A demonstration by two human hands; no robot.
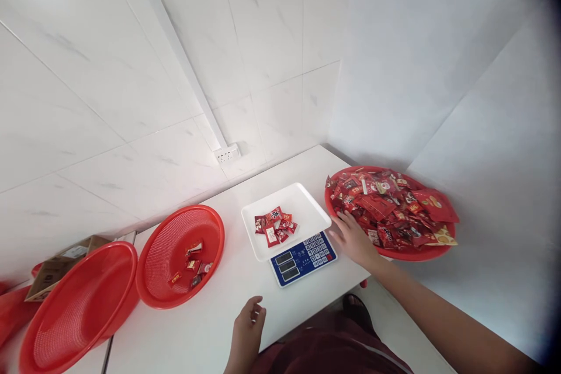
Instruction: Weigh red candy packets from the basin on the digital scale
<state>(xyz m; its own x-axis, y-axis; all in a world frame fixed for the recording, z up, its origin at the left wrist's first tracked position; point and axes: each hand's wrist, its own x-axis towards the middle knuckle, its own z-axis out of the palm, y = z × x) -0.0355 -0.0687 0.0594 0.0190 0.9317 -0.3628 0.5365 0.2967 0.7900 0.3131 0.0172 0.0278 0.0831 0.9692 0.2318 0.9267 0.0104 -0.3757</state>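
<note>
On the white pan [307, 204] of a blue kitchen scale [302, 260] lie several small red candy packets [275, 227]. My right hand [353, 239] is at the left rim of a red basket [416, 255] heaped with red candy packets [381, 204]; its fingers are stretched out and I see nothing in them. My left hand [250, 324] hovers near the table's front edge, below the scale, with curled fingers and a gap between thumb and forefinger. Nothing shows in it.
Left of the scale stands a red mesh basket [160, 263] with a few packets in it. Farther left are another red basket [79, 310] and a cardboard box [61, 269]. A wall socket [227, 153] sits behind the white table [175, 339].
</note>
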